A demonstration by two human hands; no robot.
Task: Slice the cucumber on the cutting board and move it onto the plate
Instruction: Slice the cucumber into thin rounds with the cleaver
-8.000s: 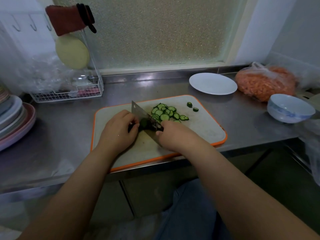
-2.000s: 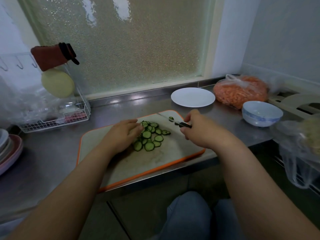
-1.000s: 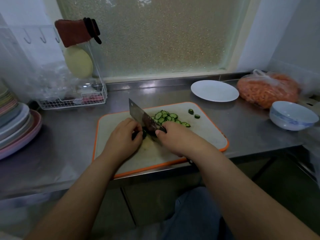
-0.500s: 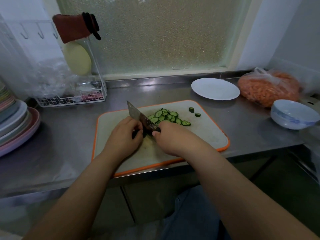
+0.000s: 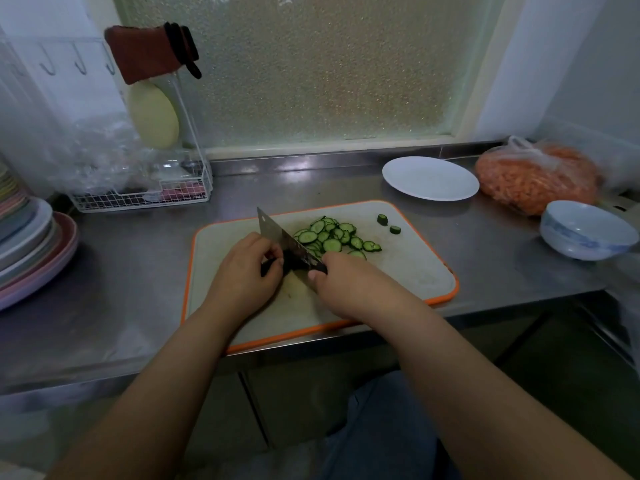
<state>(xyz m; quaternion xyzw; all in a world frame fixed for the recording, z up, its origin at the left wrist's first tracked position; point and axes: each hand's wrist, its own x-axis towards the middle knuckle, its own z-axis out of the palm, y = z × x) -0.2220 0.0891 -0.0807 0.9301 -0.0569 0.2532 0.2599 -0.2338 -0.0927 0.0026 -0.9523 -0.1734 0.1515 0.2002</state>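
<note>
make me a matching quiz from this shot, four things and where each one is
Things:
1 plate
2 bowl
3 knife
4 slices

Places:
A on the board, right of the blade
B far right on the counter
C in the right hand
D behind the board, bare

Pairs: 1-D, 2-B, 3-C, 4-A

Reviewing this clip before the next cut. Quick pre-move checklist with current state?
1. Right hand grips the knife handle: ok.
2. Left hand holds the cucumber stub, fingers curled back: ok, though close to the blade.
3. Stub long enough for another slice: cannot tell, mostly hidden.
4. Slices piled clear of the blade, on the cutting board: ok.
5. Plate bare and beside the board: ok.
</note>
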